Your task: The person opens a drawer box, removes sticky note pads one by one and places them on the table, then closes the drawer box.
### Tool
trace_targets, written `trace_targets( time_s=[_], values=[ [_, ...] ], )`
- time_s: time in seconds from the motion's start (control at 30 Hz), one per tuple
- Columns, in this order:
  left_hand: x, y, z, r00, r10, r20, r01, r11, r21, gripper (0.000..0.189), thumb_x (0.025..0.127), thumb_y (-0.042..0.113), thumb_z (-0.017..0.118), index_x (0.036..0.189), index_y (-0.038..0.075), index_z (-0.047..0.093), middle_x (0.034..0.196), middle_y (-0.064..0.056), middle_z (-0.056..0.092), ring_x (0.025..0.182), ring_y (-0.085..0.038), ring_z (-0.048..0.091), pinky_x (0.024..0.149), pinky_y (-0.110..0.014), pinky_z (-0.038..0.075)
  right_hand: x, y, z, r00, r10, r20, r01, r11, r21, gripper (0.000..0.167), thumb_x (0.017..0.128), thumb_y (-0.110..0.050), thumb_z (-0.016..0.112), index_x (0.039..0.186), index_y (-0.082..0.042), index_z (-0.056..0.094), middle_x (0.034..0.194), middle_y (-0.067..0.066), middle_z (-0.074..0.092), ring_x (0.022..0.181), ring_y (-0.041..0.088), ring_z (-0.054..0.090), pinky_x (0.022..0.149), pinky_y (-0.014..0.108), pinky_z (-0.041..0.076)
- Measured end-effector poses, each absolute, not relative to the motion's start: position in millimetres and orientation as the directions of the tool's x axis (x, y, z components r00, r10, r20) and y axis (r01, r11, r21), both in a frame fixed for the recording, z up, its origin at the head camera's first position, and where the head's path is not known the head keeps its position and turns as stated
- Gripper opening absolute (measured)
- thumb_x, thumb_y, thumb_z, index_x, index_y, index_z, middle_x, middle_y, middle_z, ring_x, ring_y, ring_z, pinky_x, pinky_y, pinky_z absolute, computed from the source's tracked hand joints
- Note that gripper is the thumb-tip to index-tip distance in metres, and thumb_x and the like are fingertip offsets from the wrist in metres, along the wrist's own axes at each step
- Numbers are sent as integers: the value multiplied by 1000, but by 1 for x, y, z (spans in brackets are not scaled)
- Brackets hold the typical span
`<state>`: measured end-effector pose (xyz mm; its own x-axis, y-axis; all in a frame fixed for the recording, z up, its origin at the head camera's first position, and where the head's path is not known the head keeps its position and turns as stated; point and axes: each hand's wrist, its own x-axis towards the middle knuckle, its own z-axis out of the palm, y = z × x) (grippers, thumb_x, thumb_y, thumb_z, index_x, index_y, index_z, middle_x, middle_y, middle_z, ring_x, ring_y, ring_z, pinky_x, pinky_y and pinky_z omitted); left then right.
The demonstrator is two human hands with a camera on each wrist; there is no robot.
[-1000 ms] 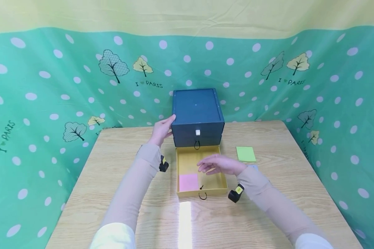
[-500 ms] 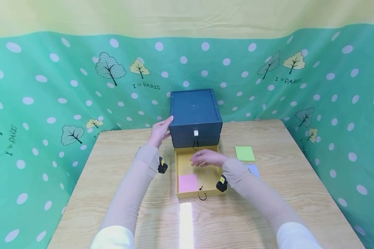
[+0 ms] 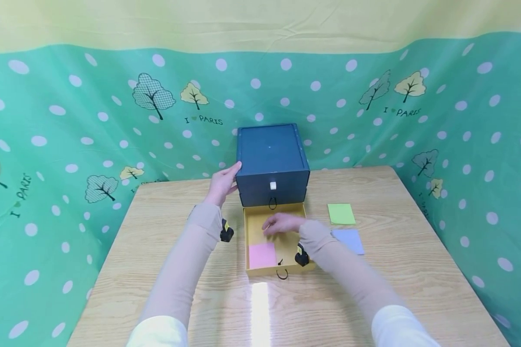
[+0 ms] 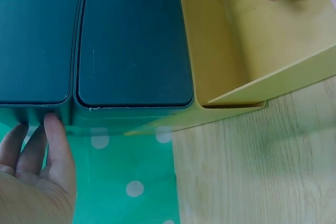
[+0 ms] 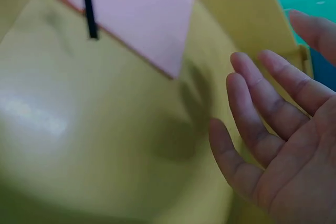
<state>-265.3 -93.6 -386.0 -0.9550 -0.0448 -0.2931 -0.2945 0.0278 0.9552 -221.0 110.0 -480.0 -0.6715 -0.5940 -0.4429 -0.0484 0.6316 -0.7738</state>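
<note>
My left hand (image 3: 222, 185) rests against the left side of a dark blue drawer cabinet (image 3: 272, 149), fingertips on its wall in the left wrist view. The bottom drawer (image 3: 255, 224), yellow, is pulled out toward me. Inside its front left corner lies a pink sticky note pad (image 3: 262, 255). Over the drawer hangs my right hand (image 3: 284, 223), holding nothing; its loosely bent fingers (image 5: 249, 111) are spread apart in the right wrist view, with a shadow on the drawer floor.
Right of the drawer, a green sticky note pad (image 3: 341, 214) and a blue one (image 3: 349, 241) lie on the wooden table (image 3: 408, 270). A white knob (image 3: 273, 185) marks the closed upper drawer. A dotted green curtain (image 3: 260, 96) hangs close behind the cabinet.
My right hand has moved left and slightly back over the drawer, and its sleeve uncovers the blue sticky note pad. My left hand stays against the cabinet.
</note>
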Motion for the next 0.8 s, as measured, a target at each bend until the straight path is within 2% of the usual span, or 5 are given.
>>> trace_targets(
  time_s=[0.23,0.4,0.53,0.67,0.8],
  values=[
    [-265,-94,-386,-954,-47,-295,-296,23,955,55,89,46,62,134,15,55,147,-3,43,132,-25,44,106,-41,43,-223,107,-488,-678,-570,-464,-70,678,-732,32,88,-18,66,116,-2,62,105,8,68,94,20,63,84,35,53],
    [-265,-94,-386,-953,-44,-298,-300,28,954,54,89,46,62,134,16,55,147,-2,43,132,-24,44,107,-40,42,-230,106,-495,-665,-564,-489,-85,708,-701,33,84,-18,71,114,-6,65,110,6,67,99,17,62,91,32,51],
    [-266,-94,-387,-956,-45,-290,-292,27,956,55,89,46,62,134,15,55,147,-3,43,132,-25,44,107,-40,42,-238,106,-506,-642,-588,-492,-116,709,-696,35,81,-24,75,112,-12,66,105,1,66,98,15,60,92,31,49],
    [-266,-94,-386,-957,-43,-288,-289,28,957,55,89,46,62,134,15,55,147,-3,43,132,-25,45,107,-40,43,-220,96,-480,-662,-533,-528,-121,770,-626,40,78,-16,78,116,-9,64,95,2,61,87,14,54,82,26,48],
    [-265,-94,-386,-955,-44,-294,-295,25,955,55,89,46,62,134,16,55,147,-3,43,132,-24,45,106,-40,43,-221,88,-489,-670,-520,-530,-201,814,-544,43,73,-19,83,111,-14,64,91,0,55,83,13,49,74,25,45]
  ],
)
